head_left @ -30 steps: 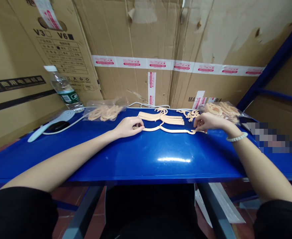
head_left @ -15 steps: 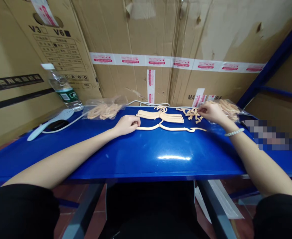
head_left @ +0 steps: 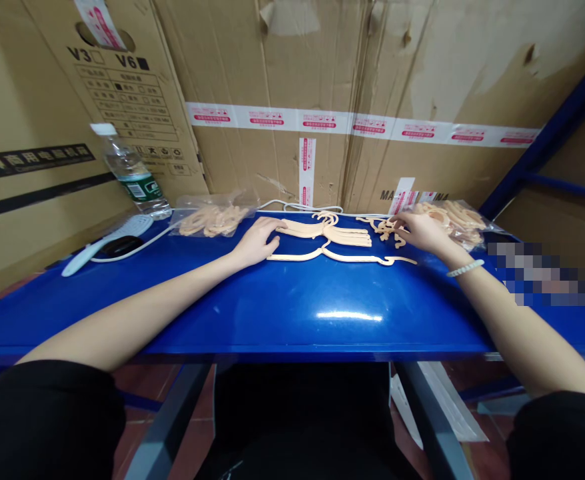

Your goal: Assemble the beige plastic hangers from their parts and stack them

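Left bag (head_left: 212,219) and right bag (head_left: 455,215), far on the blue table (head_left: 292,313), hold peach plastic parts.
Thin peach hanger (head_left: 345,257) lies flat mid-table; left hand (head_left: 255,241) spread loosely at its left end; right hand (head_left: 421,230) among loose clips (head_left: 386,230), grip unclear.

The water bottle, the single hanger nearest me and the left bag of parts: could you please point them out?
water bottle (head_left: 132,177), head view, on its body above the label.
single hanger (head_left: 327,253), head view, on its middle under the hook.
left bag (head_left: 212,217), head view, on its clear middle.
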`<state>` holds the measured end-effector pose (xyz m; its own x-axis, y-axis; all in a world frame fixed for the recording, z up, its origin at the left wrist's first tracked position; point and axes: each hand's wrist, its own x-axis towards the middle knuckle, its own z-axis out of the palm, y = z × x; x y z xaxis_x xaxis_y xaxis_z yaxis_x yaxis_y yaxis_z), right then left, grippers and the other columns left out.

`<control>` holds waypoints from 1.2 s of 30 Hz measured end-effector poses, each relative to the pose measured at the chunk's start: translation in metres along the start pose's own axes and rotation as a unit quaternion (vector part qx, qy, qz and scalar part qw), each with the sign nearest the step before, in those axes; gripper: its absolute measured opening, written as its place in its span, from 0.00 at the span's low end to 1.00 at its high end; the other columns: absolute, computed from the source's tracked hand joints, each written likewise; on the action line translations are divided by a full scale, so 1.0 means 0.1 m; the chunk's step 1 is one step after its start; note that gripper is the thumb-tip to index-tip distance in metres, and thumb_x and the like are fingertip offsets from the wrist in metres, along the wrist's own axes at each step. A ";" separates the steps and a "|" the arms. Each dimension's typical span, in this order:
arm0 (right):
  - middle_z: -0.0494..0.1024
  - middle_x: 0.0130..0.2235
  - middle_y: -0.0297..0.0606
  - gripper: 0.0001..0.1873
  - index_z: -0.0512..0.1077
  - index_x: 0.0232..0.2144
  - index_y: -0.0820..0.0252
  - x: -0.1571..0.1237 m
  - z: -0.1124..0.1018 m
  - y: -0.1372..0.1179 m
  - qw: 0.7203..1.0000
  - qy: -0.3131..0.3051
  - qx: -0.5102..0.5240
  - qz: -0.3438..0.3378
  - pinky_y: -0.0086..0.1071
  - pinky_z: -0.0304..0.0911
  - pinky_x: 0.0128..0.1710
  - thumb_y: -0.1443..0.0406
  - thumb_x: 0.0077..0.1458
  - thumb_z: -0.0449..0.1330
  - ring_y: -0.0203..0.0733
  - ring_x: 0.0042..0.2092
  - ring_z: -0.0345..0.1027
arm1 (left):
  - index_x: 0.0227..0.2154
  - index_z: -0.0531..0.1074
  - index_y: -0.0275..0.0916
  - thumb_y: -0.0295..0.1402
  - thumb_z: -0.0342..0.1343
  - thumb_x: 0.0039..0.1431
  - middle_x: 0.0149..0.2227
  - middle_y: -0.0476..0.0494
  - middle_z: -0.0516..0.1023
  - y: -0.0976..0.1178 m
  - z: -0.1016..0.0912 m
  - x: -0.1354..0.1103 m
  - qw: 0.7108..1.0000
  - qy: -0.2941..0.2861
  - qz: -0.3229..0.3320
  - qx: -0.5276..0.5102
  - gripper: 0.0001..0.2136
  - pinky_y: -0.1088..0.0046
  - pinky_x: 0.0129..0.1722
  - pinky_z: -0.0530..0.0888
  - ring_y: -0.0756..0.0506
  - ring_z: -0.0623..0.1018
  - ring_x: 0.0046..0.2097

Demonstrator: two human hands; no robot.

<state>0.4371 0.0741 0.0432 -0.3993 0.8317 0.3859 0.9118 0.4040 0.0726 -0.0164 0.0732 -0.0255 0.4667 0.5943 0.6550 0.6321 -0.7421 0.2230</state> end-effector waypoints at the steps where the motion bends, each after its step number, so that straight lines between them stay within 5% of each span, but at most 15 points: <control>1: 0.82 0.42 0.49 0.16 0.77 0.48 0.63 0.00 0.02 -0.01 1.000 -0.002 -0.010 -0.006 0.40 0.69 0.42 0.66 0.59 0.57 0.53 0.42 0.76 | 0.49 0.74 0.35 0.27 0.49 0.59 0.53 0.35 0.78 -0.03 0.02 0.00 1.000 -0.014 0.002 -0.004 0.16 0.50 0.60 0.70 0.37 0.74 0.57; 9: 0.78 0.49 0.57 0.25 0.72 0.54 0.67 0.03 0.14 -0.14 0.996 -0.044 -0.040 -0.060 0.45 0.68 0.48 0.76 0.55 0.50 0.59 0.50 0.72 | 0.56 0.71 0.38 0.28 0.45 0.63 0.61 0.40 0.74 -0.07 0.05 0.01 0.992 -0.114 -0.008 -0.057 0.20 0.49 0.68 0.62 0.40 0.69 0.65; 17: 0.80 0.45 0.49 0.24 0.78 0.41 0.63 0.07 0.21 -0.13 0.984 -0.044 0.055 -0.163 0.47 0.68 0.54 0.79 0.45 0.50 0.55 0.52 0.72 | 0.51 0.73 0.37 0.28 0.46 0.63 0.56 0.38 0.77 -0.01 0.00 0.02 0.991 -0.122 -0.016 -0.058 0.17 0.51 0.64 0.68 0.39 0.73 0.61; 36: 0.80 0.53 0.49 0.26 0.81 0.46 0.63 0.08 0.28 -0.07 0.988 -0.037 0.032 -0.144 0.49 0.67 0.59 0.76 0.48 0.52 0.55 0.57 0.72 | 0.42 0.79 0.41 0.27 0.48 0.64 0.48 0.43 0.83 0.07 -0.02 0.07 0.992 -0.107 0.014 -0.061 0.14 0.53 0.57 0.72 0.41 0.79 0.54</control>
<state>0.4243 0.0888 0.0198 -0.6490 0.7033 0.2900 0.7528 0.6488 0.1113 -0.0099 0.0715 -0.0178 0.6122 0.6150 0.4969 0.5428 -0.7839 0.3014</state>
